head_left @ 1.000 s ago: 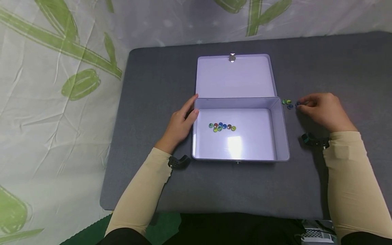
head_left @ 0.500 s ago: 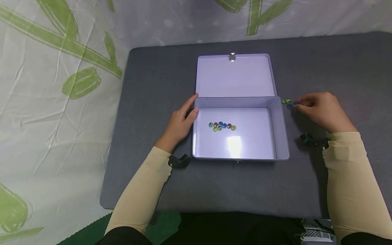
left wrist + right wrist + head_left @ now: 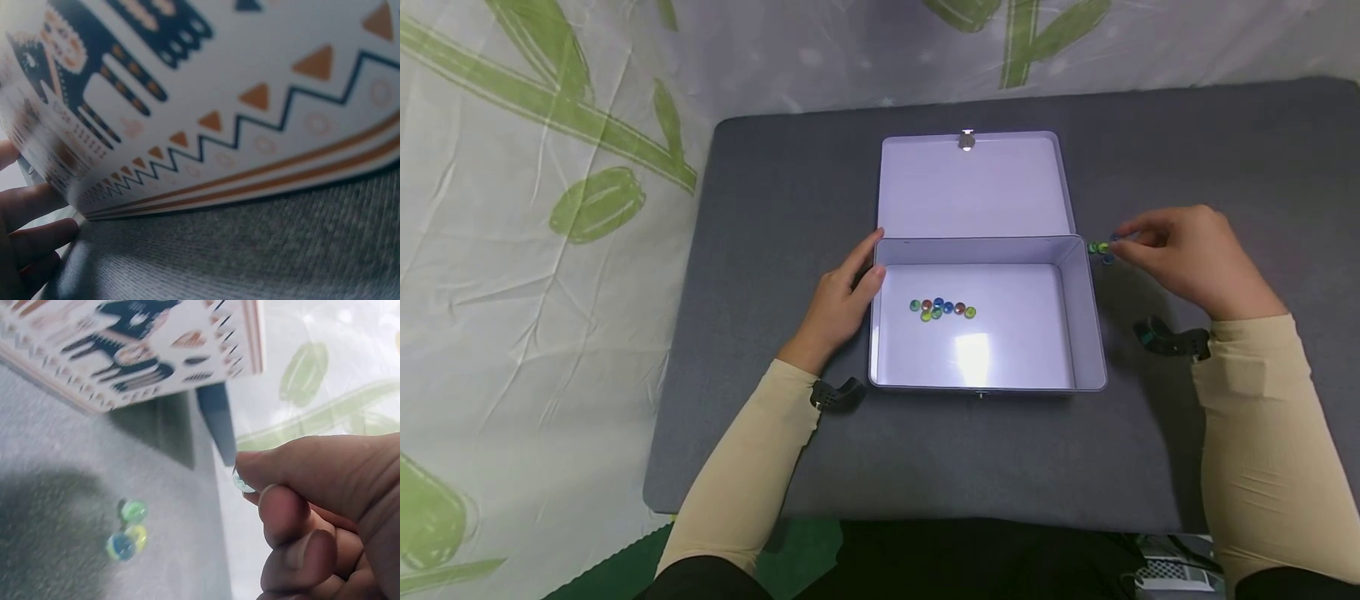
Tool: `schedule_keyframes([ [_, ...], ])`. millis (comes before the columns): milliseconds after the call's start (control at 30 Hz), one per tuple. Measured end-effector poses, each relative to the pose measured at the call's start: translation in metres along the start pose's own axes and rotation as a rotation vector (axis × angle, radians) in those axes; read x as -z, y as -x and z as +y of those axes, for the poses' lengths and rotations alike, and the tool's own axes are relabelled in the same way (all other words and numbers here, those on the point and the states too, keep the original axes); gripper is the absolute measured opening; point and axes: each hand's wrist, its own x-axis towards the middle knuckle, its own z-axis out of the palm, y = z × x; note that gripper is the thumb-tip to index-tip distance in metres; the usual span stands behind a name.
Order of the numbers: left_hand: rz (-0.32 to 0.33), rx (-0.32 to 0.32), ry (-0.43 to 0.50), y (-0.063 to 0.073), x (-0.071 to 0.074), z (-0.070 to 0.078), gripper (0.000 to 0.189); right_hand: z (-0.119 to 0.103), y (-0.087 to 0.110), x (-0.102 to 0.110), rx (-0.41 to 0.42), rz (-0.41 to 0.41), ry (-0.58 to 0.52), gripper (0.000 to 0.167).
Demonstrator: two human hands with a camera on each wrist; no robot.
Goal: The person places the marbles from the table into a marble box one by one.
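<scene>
In the head view a pale lilac metal box [image 3: 976, 367] stands with its lid [image 3: 973, 187] laid back. Several glass marbles [image 3: 948, 307] in blue, green, yellow and red-brown lie grouped inside. My left hand [image 3: 835, 308] rests against the box's left wall, thumb and index fingertip at the rim; its fingers [image 3: 44, 240] lie along the printed outside. My right hand [image 3: 1187, 254] pinches a glassy marble [image 3: 242, 482] between thumb and index finger, raised beside the box's right wall. Below it on the table lie a green marble [image 3: 134, 511], a yellowish one [image 3: 137, 535] and a blue one [image 3: 121, 547].
A metal clasp [image 3: 967, 141] sits on the lid's far edge. Grey cloth covers the table [image 3: 775, 200], bordered by a white curtain [image 3: 512, 275] with green leaves on the left and behind. Some equipment [image 3: 1172, 571] stands below the front edge at right.
My right hand has shifted slightly left and then risen from the table, bringing the pinched marble up with it. My left hand and the box have stayed put.
</scene>
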Motion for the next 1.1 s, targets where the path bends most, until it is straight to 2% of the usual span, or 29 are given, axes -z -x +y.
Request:
schedule_keyframes([
  [167, 0.001, 0.0, 0.002, 0.0, 0.0, 0.001, 0.08, -0.011, -0.001, 0.0, 0.019, 0.006, -0.008, 0.031],
  [500, 0.012, 0.001, 0.01, 0.001, -0.001, -0.001, 0.069, -0.028, -0.006, -0.012, 0.042, -0.028, -0.001, 0.027],
  [800, 0.011, -0.012, 0.013, 0.001, -0.001, -0.001, 0.077, -0.04, -0.006, -0.004, 0.05, 0.009, 0.013, 0.026],
  [1100, 0.009, -0.013, 0.005, -0.001, 0.0, 0.0, 0.077, -0.059, -0.01, -0.007, 0.075, -0.026, -0.017, 0.027],
])
